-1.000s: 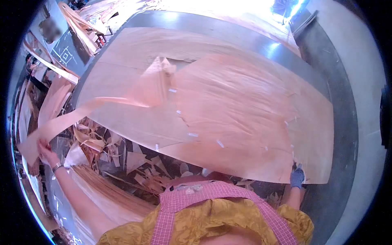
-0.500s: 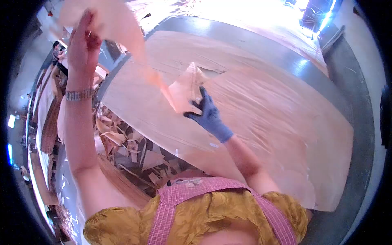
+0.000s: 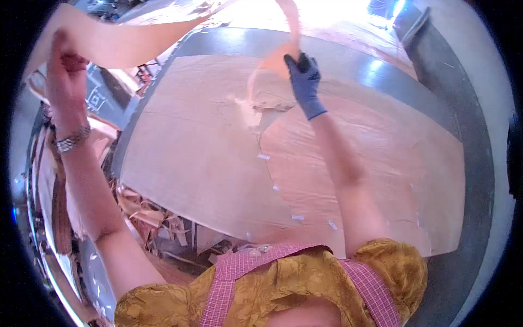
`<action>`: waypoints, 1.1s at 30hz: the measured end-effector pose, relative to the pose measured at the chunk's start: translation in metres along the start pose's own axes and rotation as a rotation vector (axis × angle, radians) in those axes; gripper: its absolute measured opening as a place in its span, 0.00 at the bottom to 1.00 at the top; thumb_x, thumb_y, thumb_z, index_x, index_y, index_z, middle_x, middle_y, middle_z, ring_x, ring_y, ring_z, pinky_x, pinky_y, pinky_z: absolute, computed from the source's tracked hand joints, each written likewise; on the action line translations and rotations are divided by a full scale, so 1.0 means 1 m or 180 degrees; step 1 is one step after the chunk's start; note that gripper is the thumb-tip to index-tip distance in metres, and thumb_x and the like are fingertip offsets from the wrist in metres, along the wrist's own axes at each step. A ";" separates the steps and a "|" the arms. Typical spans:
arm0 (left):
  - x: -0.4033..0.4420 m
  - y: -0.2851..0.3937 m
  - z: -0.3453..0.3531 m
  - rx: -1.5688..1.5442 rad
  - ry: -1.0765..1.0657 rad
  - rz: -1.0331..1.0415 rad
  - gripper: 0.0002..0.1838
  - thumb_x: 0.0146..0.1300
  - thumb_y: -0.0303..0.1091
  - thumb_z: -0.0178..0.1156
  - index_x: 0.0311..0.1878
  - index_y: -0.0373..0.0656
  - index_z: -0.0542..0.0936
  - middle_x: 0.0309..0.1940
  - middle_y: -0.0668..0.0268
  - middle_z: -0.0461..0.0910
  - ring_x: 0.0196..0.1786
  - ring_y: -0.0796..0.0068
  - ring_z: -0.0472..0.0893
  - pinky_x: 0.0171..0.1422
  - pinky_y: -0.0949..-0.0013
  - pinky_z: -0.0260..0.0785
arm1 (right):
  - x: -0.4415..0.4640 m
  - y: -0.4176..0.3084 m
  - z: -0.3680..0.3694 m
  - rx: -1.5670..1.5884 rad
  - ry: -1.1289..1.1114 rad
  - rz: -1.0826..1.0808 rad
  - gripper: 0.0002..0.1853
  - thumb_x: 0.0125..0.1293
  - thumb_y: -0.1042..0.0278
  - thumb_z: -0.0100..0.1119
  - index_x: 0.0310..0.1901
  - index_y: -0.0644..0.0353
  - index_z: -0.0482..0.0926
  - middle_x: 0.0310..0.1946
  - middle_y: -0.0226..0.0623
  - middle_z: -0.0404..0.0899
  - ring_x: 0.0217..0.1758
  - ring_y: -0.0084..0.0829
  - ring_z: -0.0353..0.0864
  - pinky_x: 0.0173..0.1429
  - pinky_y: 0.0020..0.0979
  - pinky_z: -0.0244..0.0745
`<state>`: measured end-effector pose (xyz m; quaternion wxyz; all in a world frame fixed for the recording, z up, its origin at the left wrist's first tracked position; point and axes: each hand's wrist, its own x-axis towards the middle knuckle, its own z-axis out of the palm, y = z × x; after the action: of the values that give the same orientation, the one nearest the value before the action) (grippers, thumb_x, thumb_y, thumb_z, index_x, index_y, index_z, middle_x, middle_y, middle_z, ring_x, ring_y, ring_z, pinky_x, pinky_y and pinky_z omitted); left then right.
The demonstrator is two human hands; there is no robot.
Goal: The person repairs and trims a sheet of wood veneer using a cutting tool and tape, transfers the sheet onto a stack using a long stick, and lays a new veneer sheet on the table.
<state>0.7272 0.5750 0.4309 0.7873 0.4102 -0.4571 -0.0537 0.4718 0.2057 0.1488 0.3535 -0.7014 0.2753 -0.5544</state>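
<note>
My bare left hand (image 3: 68, 82), with a metal watch on its wrist, is raised at the upper left. Its fingers are closed on a wide, curling strip of wood veneer (image 3: 131, 43) that arches out past the top edge. My right hand (image 3: 305, 82), in a grey-blue glove with dark fingertips, pinches a narrower hanging part of veneer (image 3: 293, 27) above the table. Whether the two parts join beyond the frame, I cannot tell. Below lie large thin veneer sheets (image 3: 185, 141), with a ragged torn patch (image 3: 272, 106) near the middle. The veneer's loose end is blurred.
Several small white tape pieces (image 3: 297, 217) stick to the sheets. The grey table edge (image 3: 229, 39) curves around the back and right. Veneer scraps (image 3: 144, 212) pile up below the table at the left, near stacked veneer (image 3: 61, 212).
My left hand has moved left and slightly down with the veneer. My right hand has risen away from the sheet, lifting veneer. More tape pieces on the sheets now show.
</note>
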 end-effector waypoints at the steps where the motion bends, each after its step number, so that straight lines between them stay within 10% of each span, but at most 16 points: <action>1: 0.001 -0.031 -0.009 -0.0105 0.0219 -0.0118 0.07 0.66 0.35 0.63 0.45 0.47 0.83 0.40 0.69 0.85 0.41 0.82 0.82 0.47 0.75 0.71 | 0.017 0.017 -0.001 -0.0365 0.0230 -0.0284 0.16 0.59 0.59 0.69 0.44 0.60 0.84 0.28 0.39 0.83 0.36 0.39 0.77 0.46 0.35 0.73; 10: -0.064 -0.289 -0.045 -0.0715 0.0763 -0.1772 0.13 0.68 0.39 0.61 0.53 0.47 0.79 0.48 0.66 0.81 0.48 0.71 0.83 0.42 0.75 0.78 | 0.030 0.077 -0.068 -0.2633 -0.0353 -0.1000 0.14 0.54 0.64 0.69 0.44 0.46 0.83 0.35 0.35 0.79 0.40 0.39 0.80 0.42 0.39 0.76; 16: -0.087 -0.400 -0.067 -0.0671 0.1586 -0.2445 0.10 0.68 0.34 0.60 0.49 0.42 0.79 0.42 0.67 0.82 0.41 0.74 0.83 0.47 0.76 0.76 | 0.024 0.113 -0.082 -0.2685 -0.0571 -0.0395 0.10 0.56 0.60 0.67 0.38 0.52 0.83 0.35 0.39 0.80 0.39 0.43 0.81 0.42 0.41 0.76; 23: -0.113 -0.436 -0.049 -0.0905 0.2155 -0.2859 0.19 0.71 0.49 0.47 0.51 0.46 0.77 0.49 0.65 0.79 0.58 0.75 0.74 0.62 0.64 0.62 | 0.038 0.141 -0.053 -0.1875 -0.0444 0.0867 0.17 0.58 0.51 0.67 0.35 0.59 0.84 0.25 0.42 0.81 0.33 0.40 0.82 0.38 0.39 0.73; 28: -0.261 -0.527 -0.011 0.3107 -0.0825 -0.2007 0.19 0.71 0.39 0.47 0.59 0.40 0.73 0.58 0.53 0.74 0.63 0.56 0.71 0.70 0.58 0.59 | 0.066 0.133 -0.028 -0.1821 -0.0966 0.1301 0.21 0.56 0.47 0.63 0.33 0.60 0.83 0.23 0.40 0.81 0.29 0.39 0.82 0.38 0.37 0.73; 29: -0.304 -0.536 0.008 0.3002 -0.1390 -0.0546 0.26 0.69 0.44 0.51 0.65 0.39 0.69 0.69 0.48 0.63 0.72 0.50 0.61 0.75 0.52 0.52 | 0.067 0.131 -0.029 -0.1897 -0.1021 0.1263 0.21 0.56 0.46 0.63 0.33 0.61 0.83 0.23 0.41 0.81 0.29 0.39 0.82 0.38 0.38 0.73; 33: -0.317 -0.497 0.109 0.4184 -0.2079 -0.1015 0.41 0.61 0.57 0.56 0.73 0.44 0.59 0.75 0.55 0.53 0.78 0.54 0.48 0.77 0.41 0.38 | 0.093 0.136 -0.018 -0.1998 -0.1179 0.1091 0.23 0.54 0.45 0.63 0.34 0.61 0.84 0.25 0.43 0.82 0.31 0.40 0.83 0.40 0.38 0.74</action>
<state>0.6060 0.3290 -0.1019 0.1872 0.8203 -0.5405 -0.0021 0.4769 0.0487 0.0969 0.2530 -0.8072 0.4759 -0.2406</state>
